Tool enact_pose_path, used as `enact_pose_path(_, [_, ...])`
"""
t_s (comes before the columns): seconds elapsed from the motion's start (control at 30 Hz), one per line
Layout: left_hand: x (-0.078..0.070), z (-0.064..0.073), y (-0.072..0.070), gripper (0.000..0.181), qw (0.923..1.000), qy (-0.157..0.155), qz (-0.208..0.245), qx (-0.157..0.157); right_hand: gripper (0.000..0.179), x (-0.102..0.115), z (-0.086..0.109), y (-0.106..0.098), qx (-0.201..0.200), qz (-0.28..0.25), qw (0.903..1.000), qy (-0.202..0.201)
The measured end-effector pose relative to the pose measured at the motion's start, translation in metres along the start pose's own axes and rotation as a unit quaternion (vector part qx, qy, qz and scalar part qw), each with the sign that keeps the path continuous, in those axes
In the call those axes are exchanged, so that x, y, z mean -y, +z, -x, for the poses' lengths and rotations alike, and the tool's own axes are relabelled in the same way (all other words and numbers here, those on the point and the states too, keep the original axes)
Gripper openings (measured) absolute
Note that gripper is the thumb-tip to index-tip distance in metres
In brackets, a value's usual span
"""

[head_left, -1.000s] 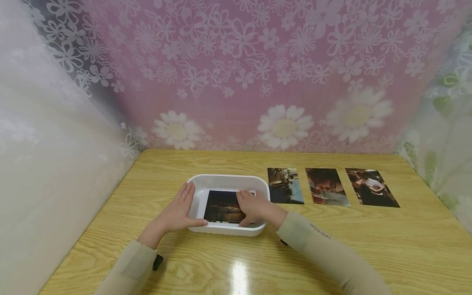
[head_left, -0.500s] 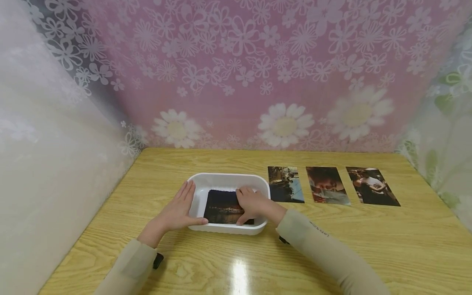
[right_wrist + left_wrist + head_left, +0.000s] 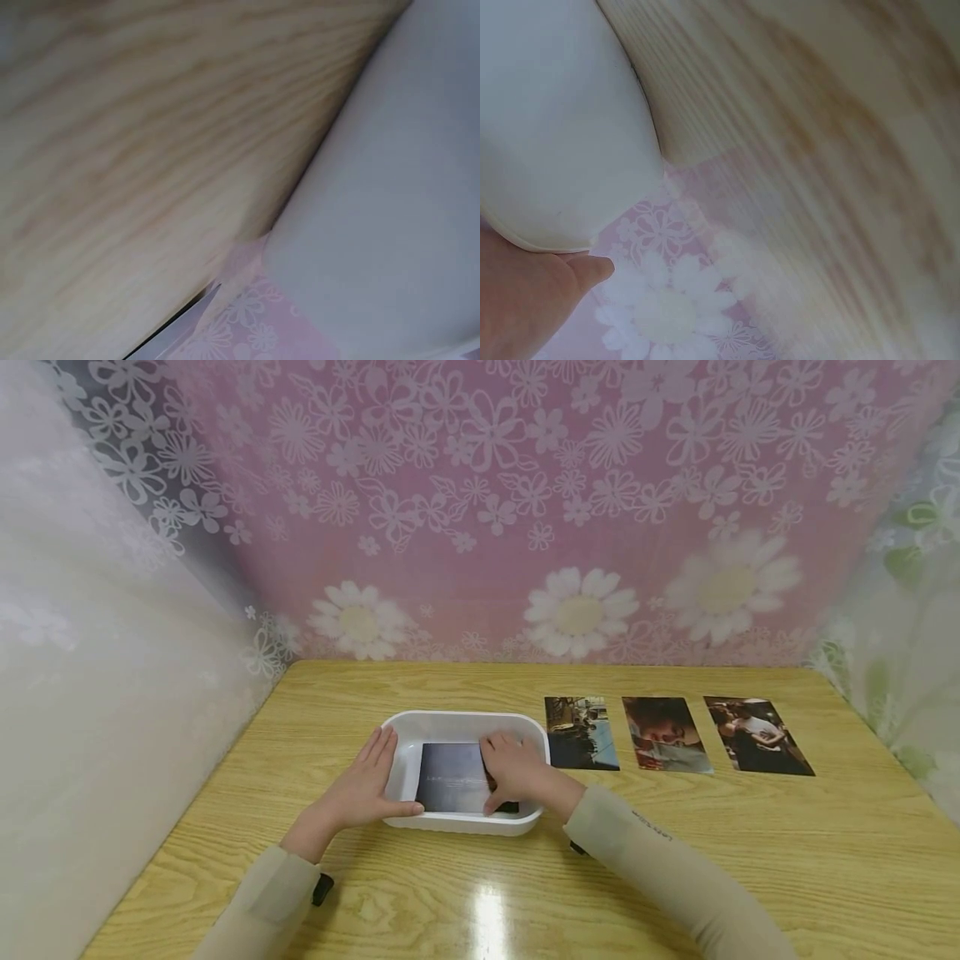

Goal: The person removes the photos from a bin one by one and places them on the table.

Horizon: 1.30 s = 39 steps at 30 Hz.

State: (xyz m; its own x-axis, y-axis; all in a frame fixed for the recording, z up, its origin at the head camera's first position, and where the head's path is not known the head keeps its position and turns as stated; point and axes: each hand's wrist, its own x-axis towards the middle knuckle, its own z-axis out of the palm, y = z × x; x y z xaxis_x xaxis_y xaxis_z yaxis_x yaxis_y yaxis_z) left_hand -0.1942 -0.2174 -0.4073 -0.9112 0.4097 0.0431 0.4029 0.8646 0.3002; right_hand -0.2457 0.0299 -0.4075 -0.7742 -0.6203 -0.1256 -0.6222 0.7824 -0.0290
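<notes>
A white plastic tub (image 3: 468, 720) stands on the wooden table. Inside it lies a stack of photo prints (image 3: 453, 777); its top print looks pale with glare. My right hand (image 3: 517, 772) reaches into the tub and holds the stack by its right part, thumb at the near edge and fingers at the far edge. My left hand (image 3: 363, 787) rests on the tub's left near corner, fingers straight along the left rim and thumb laid on the front rim. In the left wrist view, part of the left hand (image 3: 525, 292) touches the rim.
Right of the tub, three photo prints lie in a row: a harbour-like scene (image 3: 581, 732), a close-up face (image 3: 666, 735) and an embracing couple (image 3: 757, 735). A flowered curtain (image 3: 480, 527) hangs behind the table (image 3: 420, 893).
The top print has gone from a dark, orange-lit scene to a pale, glare-covered surface with a dark strip by the right hand. Both hands stay nearly in place.
</notes>
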Motion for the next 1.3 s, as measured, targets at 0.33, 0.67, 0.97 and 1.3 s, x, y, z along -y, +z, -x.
enact_pose_path(0.33, [-0.001,0.0,-0.002,0.113,0.9999,-0.005,-0.006,0.01,0.061,-0.005,-0.002,-0.004,-0.113,-0.041,0.9927,-0.01])
enact_pose_path(0.67, [0.0,0.001,-0.001,0.114,0.9999,-0.008,0.002,0.011,0.035,-0.008,-0.002,-0.008,-0.153,-0.17,0.9729,-0.031])
enact_pose_path(0.97, [-0.001,0.002,-0.001,0.113,0.9999,-0.006,0.005,0.011,0.025,-0.012,-0.001,-0.006,-0.156,-0.247,0.9563,-0.016])
enact_pose_path(1.3, [-0.002,0.001,-0.001,0.113,0.9998,0.002,-0.02,0.001,0.021,-0.025,0.017,-0.031,-0.21,-0.338,0.9169,0.02])
